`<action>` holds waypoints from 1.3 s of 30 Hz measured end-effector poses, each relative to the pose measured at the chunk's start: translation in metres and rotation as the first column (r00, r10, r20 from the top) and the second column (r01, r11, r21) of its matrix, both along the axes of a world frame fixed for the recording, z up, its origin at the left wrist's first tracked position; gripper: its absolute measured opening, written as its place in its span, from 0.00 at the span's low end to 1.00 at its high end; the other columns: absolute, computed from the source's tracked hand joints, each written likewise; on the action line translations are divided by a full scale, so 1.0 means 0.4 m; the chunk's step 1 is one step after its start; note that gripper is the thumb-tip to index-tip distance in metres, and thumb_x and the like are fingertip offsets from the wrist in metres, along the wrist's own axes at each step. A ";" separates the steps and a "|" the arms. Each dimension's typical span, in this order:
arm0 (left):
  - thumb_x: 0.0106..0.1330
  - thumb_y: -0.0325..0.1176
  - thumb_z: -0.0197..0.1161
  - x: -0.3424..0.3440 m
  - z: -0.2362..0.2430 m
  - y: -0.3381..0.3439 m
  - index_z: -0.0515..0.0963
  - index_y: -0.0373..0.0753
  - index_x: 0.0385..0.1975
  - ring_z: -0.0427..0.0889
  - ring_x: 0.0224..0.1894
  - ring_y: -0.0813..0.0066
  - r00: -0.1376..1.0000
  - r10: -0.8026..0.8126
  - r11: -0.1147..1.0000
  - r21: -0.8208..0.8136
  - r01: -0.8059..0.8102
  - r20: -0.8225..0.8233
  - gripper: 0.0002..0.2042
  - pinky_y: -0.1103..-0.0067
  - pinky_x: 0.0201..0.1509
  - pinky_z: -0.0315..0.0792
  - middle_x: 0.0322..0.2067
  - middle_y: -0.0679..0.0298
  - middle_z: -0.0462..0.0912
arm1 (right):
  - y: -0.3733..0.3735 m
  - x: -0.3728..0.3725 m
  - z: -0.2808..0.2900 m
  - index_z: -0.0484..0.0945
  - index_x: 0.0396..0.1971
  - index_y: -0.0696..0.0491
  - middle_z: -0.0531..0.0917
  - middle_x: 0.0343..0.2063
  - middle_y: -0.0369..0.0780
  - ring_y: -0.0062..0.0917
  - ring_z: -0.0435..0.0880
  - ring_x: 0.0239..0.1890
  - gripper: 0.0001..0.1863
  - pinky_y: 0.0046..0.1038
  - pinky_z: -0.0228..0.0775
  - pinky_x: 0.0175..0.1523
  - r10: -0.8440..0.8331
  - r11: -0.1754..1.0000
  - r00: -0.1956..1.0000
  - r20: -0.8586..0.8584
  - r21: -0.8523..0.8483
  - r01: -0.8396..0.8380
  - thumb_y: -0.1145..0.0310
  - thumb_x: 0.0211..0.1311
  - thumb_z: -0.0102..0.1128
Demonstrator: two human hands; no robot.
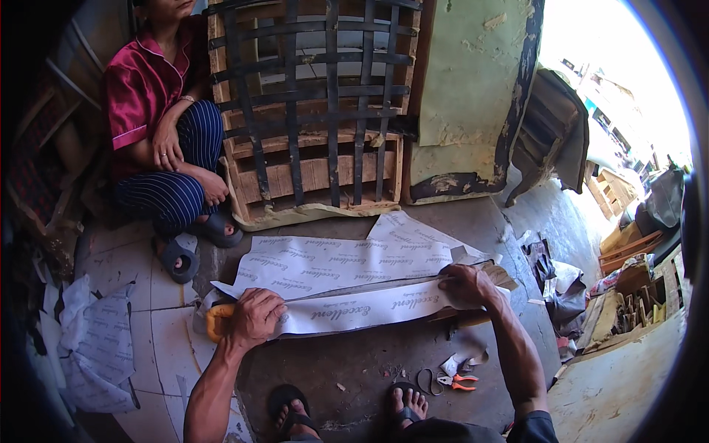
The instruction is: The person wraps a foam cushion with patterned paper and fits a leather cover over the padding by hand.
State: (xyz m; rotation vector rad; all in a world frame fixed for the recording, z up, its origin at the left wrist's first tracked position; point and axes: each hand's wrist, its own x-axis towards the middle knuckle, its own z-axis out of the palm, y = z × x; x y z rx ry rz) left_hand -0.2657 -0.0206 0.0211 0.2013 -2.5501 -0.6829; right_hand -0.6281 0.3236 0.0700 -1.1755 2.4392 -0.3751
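Observation:
A long white strip of sheet material [362,308], with grey lettering printed on it, stretches between my two hands above the floor. My left hand [258,316] is closed on its left end. Gripping the other end is my right hand [470,286], with fingers curled over the edge. Just beyond the strip lies a larger white printed sheet [303,260], its outline irregular and its right part pointed. An orange-yellow loop [217,323], perhaps a tool handle, shows beside my left hand; the rest of it is hidden.
Orange-handled pliers [459,381] lie near my right foot, beside scraps. A wooden frame with woven black straps [310,111] stands ahead, next to a greenish padded panel [473,96]. A person in a magenta shirt [151,81] squats at far left. Crumpled sheets [100,347] lie left; wood scraps [635,314] right.

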 end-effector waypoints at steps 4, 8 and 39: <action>0.65 0.30 0.65 0.010 -0.006 0.002 0.82 0.35 0.32 0.83 0.39 0.55 0.998 0.064 0.996 -0.058 -0.063 0.019 0.05 0.64 0.49 0.74 0.33 0.58 0.85 | -0.024 0.063 0.001 0.84 0.49 0.52 0.87 0.46 0.45 0.43 0.86 0.49 0.18 0.40 0.77 0.56 -0.082 0.997 0.992 -0.092 0.009 0.083 0.57 0.65 0.65; 0.66 0.30 0.64 -0.035 -0.015 0.015 0.83 0.34 0.33 0.83 0.39 0.55 0.995 0.095 0.995 0.012 -0.094 -0.041 0.06 0.65 0.49 0.73 0.34 0.57 0.85 | 0.028 0.035 -0.092 0.84 0.47 0.52 0.86 0.44 0.44 0.43 0.86 0.48 0.17 0.40 0.78 0.54 -0.180 0.962 0.973 -0.147 -0.233 0.143 0.57 0.65 0.66; 0.67 0.31 0.64 -0.042 -0.049 -0.008 0.81 0.32 0.33 0.81 0.39 0.51 0.986 0.153 0.970 0.180 -0.163 0.071 0.07 0.64 0.48 0.72 0.34 0.55 0.84 | 0.016 0.028 -0.123 0.83 0.46 0.47 0.86 0.45 0.41 0.41 0.86 0.48 0.17 0.42 0.78 0.50 -0.216 0.945 0.968 -0.127 -0.278 0.174 0.52 0.67 0.62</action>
